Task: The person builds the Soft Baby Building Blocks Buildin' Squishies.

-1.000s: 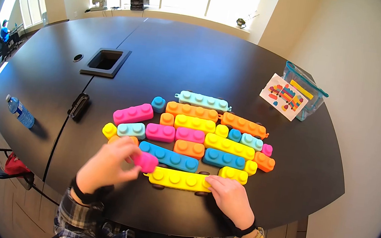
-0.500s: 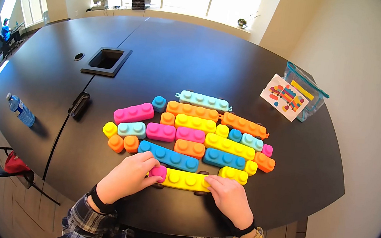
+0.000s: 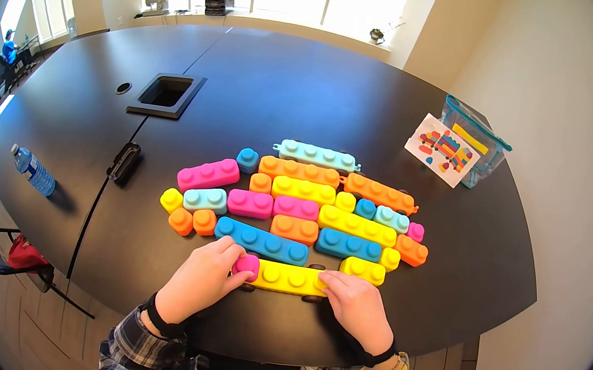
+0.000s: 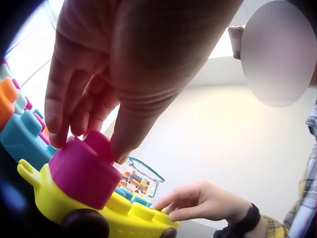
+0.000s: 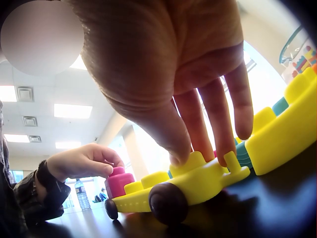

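A yellow wheeled base (image 3: 284, 278) lies across the near side of the block group. On its left end sits a small pink block (image 3: 247, 267), which the left hand (image 3: 200, 277) pinches between thumb and fingers. In the left wrist view the pink block (image 4: 85, 171) is upright on the yellow base (image 4: 119, 218), beside its hook. The right hand (image 3: 359, 309) grips the base's right end; in the right wrist view its thumb and fingers are around the last stud of the base (image 5: 198, 181). A long blue block (image 3: 261, 242) lies just behind.
Pink, orange, yellow and blue blocks, including a long yellow one (image 3: 357, 227), spread behind the base. Farther back is a light blue wheeled base (image 3: 317, 156). A picture card (image 3: 442, 150) and clear bag (image 3: 490, 165) stand right; a water bottle (image 3: 33, 170) stands left.
The left hand has moved right and down with the pink block, which now sits on the base's left end. The right hand has stayed at the right end.
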Demonstrator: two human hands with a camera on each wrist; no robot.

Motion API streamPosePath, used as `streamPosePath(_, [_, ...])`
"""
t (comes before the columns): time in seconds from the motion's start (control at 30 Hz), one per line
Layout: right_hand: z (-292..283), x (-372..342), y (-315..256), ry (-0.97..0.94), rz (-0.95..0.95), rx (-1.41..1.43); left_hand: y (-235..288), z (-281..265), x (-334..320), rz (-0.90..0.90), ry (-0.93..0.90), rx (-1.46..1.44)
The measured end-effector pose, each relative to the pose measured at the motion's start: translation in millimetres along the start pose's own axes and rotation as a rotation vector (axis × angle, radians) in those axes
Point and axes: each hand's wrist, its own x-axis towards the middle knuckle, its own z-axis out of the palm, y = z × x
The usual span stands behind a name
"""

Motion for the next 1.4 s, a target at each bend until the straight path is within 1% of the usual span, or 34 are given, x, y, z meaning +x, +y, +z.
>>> streamPosePath(0.13, [-2, 0, 0, 0.001, 0.004, -0.004, 0, -6, 4, 0.046, -0.005, 0.029])
streamPosePath(0.2, [-2, 0, -1, 0.000, 0.006, -0.009, 0, -9, 7, 0.153, 0.049, -0.006])
streamPosePath(0.23, [-3, 0, -1, 0.000, 0.007, -0.013, 0, -9, 6, 0.153, 0.050, -0.006])
streamPosePath(0.3, [-3, 0, -1, -0.008, 0.013, -0.015, -3, -5, 4, 0.104, -0.104, -0.039])
streamPosePath(0.43, [-3, -1, 0, -0.007, 0.024, 0.004, -6, 7, 7, 0.101, -0.087, -0.049])
streamPosePath(0.63, [-2, -1, 0, 0.000, 0.024, 0.012, -8, 9, 5, 0.103, -0.070, -0.055])
streamPosePath(0.73, [-3, 0, 0, -0.006, 0.020, 0.003, -12, 4, 7, 0.118, -0.094, -0.036])
streamPosePath(0.8, [-5, 1, 0, -0.014, 0.013, -0.010, -16, -12, 12, 0.173, -0.137, -0.228])
streamPosePath(0.83, [-5, 1, -1, -0.023, 0.012, -0.023, -16, -25, 14, 0.060, -0.135, -0.310])
streamPosePath(0.9, [-4, 0, 0, -0.022, 0.006, -0.024, -26, -49, 25, -0.032, 0.069, -0.193])
streamPosePath(0.93, [-4, 0, 1, -0.023, 0.000, -0.026, -40, -59, 35, -0.056, 0.152, -0.136])
streamPosePath(0.97, [-5, 0, 1, -0.023, 0.000, -0.027, -61, -66, 47, -0.081, 0.236, -0.078])
streamPosePath(1.03, [-5, 1, 1, -0.029, -0.009, -0.017, -123, -66, 66, -0.112, 0.279, 0.108])
streamPosePath(1.07, [-4, 1, 1, -0.028, -0.010, -0.017, -141, -65, 71, -0.112, 0.281, 0.108])
streamPosePath(1.1, [-3, 1, 2, -0.019, -0.014, -0.004, -155, -64, 75, -0.137, 0.198, 0.193])
streamPosePath(1.13, [-3, 0, 3, -0.010, -0.018, 0.007, -161, -64, 80, -0.161, 0.116, 0.277])
streamPosePath(1.17, [-3, 0, 3, -0.010, -0.020, 0.005, -166, -64, 83, -0.161, 0.119, 0.275])
streamPosePath(1.23, [-3, -1, 3, 0.007, -0.025, 0.007, -170, -65, 88, -0.272, -0.027, 0.277])
streamPosePath(1.27, [-2, -1, 3, 0.005, -0.023, 0.007, -170, -67, 91, -0.272, -0.030, 0.275])
streamPosePath(1.33, [-1, -2, 3, 0.003, -0.003, 0.029, -166, -73, 92, -0.351, -0.074, 0.145])
streamPosePath(1.37, [-2, -2, 4, 0.001, -0.002, 0.028, -166, -74, 91, -0.352, -0.074, 0.144])
streamPosePath(1.4, [-2, -3, 6, -0.038, -0.004, 0.016, -166, -75, 89, -0.284, 0.023, 0.191])
